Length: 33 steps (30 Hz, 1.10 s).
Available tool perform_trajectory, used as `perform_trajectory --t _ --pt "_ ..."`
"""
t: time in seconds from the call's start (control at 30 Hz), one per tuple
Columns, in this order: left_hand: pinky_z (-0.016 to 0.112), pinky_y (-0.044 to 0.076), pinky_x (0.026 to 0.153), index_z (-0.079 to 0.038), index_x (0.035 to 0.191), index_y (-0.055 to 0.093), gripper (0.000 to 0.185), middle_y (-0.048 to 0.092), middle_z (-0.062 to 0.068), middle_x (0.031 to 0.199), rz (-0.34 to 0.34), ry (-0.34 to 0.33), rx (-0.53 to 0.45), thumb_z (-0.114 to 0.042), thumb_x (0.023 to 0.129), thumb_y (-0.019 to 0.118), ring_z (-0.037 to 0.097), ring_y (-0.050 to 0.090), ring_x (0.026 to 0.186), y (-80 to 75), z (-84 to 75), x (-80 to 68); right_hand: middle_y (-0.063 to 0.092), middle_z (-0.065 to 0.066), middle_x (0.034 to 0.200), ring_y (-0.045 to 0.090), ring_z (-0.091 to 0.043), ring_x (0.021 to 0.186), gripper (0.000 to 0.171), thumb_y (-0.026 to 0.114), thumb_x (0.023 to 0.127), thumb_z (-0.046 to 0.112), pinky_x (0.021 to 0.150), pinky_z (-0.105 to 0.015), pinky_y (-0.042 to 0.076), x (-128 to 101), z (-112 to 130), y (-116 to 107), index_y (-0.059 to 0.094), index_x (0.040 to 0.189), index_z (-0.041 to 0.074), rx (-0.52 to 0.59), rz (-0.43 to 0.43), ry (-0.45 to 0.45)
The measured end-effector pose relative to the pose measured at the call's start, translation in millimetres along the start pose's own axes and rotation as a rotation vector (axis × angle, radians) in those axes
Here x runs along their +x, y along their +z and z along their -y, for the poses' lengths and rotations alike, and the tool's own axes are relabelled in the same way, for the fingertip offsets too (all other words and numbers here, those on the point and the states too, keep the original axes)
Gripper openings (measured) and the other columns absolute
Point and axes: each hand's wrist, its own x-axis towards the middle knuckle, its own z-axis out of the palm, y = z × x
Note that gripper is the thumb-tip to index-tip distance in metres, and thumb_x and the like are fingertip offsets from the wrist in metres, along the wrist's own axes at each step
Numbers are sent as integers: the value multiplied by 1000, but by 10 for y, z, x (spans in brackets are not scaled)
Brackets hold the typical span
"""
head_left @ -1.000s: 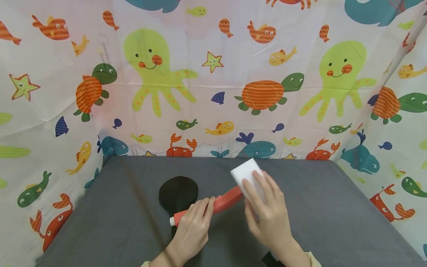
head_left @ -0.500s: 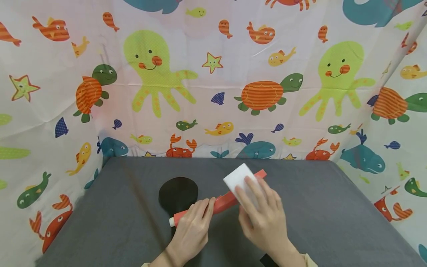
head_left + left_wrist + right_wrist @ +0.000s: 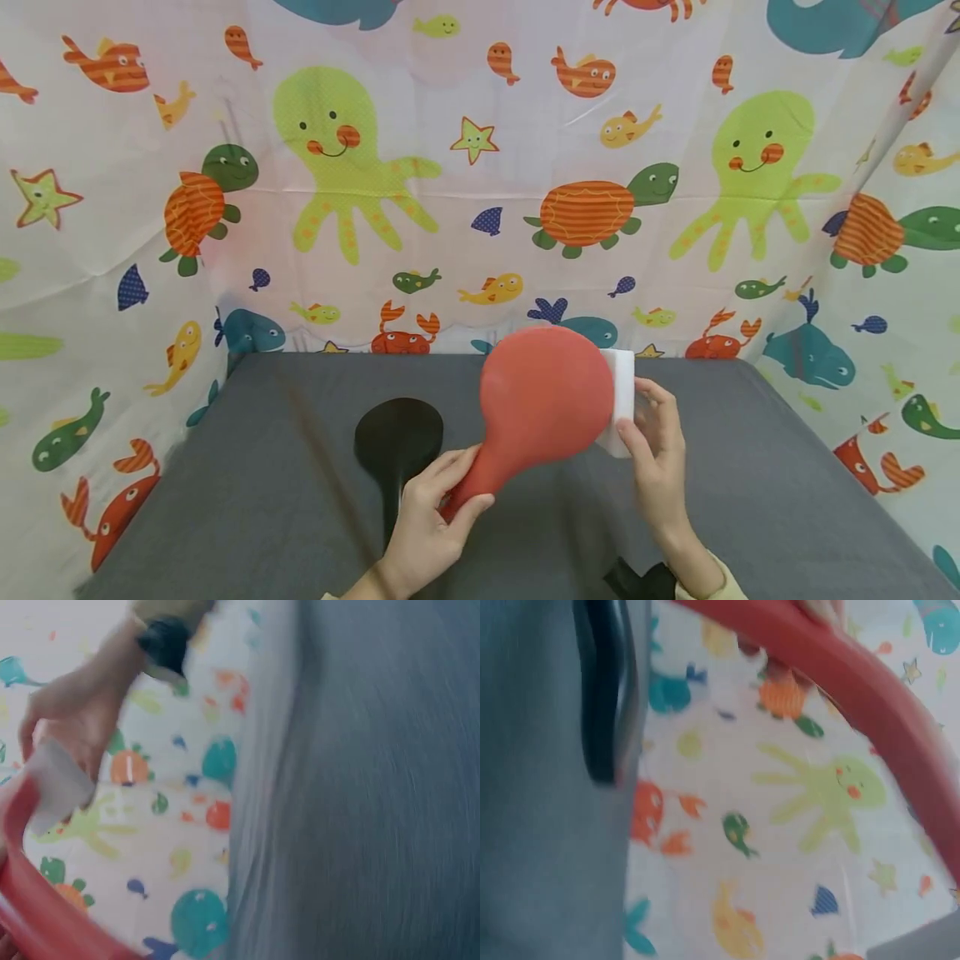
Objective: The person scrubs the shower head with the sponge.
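Note:
My left hand [image 3: 431,521] grips the handle of a red paddle [image 3: 547,392] with a broad round head, raised over the table with that face turned towards me. In my right hand [image 3: 663,467], a white sponge block [image 3: 624,400] is pinched between thumb and fingers, right at the paddle head's right edge. From the left wrist, the sponge [image 3: 64,784] overlaps the red rim. The right wrist view shows the paddle [image 3: 877,705] edge-on as a long curved band. Left fingers behind the handle are partly hidden.
A black paddle of similar shape [image 3: 399,437] lies left of centre on the grey cloth-covered table [image 3: 225,500], its handle partly behind my left hand. A black device [image 3: 641,579] sits at my right wrist. A sea-animal-print curtain [image 3: 420,167] surrounds the back and sides.
The red paddle has turned from edge-on to face-on, and my left hand has rolled with it. My right hand and the sponge have moved right, to the head's right edge.

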Motion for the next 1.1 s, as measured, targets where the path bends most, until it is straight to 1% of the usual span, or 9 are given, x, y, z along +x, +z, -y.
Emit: perform_trajectory --t 0.1,0.27,0.33,0.5,0.67,0.77,0.87,1.0,1.1 --pt "30 54 72 7 130 48 48 57 20 116 53 -130 -261 7 84 62 20 61 96 14 -31 9 45 -11 124 59 -19 99 43 41 89 -11 73 -27 52 -63 -1 96 34 131 -6 179 49 -20" --pt "28 49 85 11 134 39 44 48 26 126 179 -216 -573 10 91 48 17 53 108 15 -26 12 42 -17 129 56 -26 105 51 37 83 -19 77 -31 52 -128 -8 269 30 133 -6 366 140 -169" --pt "28 48 86 12 134 37 41 49 25 125 218 -265 -645 8 94 44 17 54 106 19 -28 2 41 -19 130 54 -28 106 53 36 82 -21 78 -31 52 -140 -10 319 30 133 -6 430 147 -209" --pt "27 50 81 9 129 42 38 57 11 107 235 -495 -722 -2 94 50 15 59 89 65 -35 -27 40 -21 130 54 -30 107 53 43 82 -22 79 -32 52 -171 0 404 29 132 -8 477 145 -268" --pt "29 51 80 9 123 48 34 52 12 103 238 -508 -709 0 91 56 14 59 86 109 -27 -60 34 -20 132 45 -31 115 50 52 85 -16 90 -32 46 -192 -9 472 31 130 -12 399 141 -339" --pt "35 52 81 9 127 45 38 55 22 103 265 -521 -759 1 92 54 16 62 87 118 -27 -66 31 -24 131 40 -31 118 46 57 85 -10 95 -31 41 -200 -21 513 35 126 -16 275 131 -400" --pt "39 51 82 6 134 39 43 58 30 103 298 -567 -835 0 93 52 18 65 87 122 -29 -61 33 -32 126 39 -31 117 40 60 88 1 96 -28 39 -206 3 542 43 121 -16 97 116 -444" --pt "39 50 85 6 137 35 44 56 24 114 328 -608 -910 -2 96 46 21 65 92 116 -22 -69 40 -33 122 41 -31 115 33 60 90 10 94 -25 37 -210 73 568 54 117 -8 -67 136 -491" --pt "40 48 87 8 136 34 41 55 20 119 358 -611 -953 -3 97 42 23 64 95 104 -4 -89 45 -29 122 41 -34 117 28 57 91 7 98 -29 34 -200 108 586 59 116 -3 -98 202 -572"
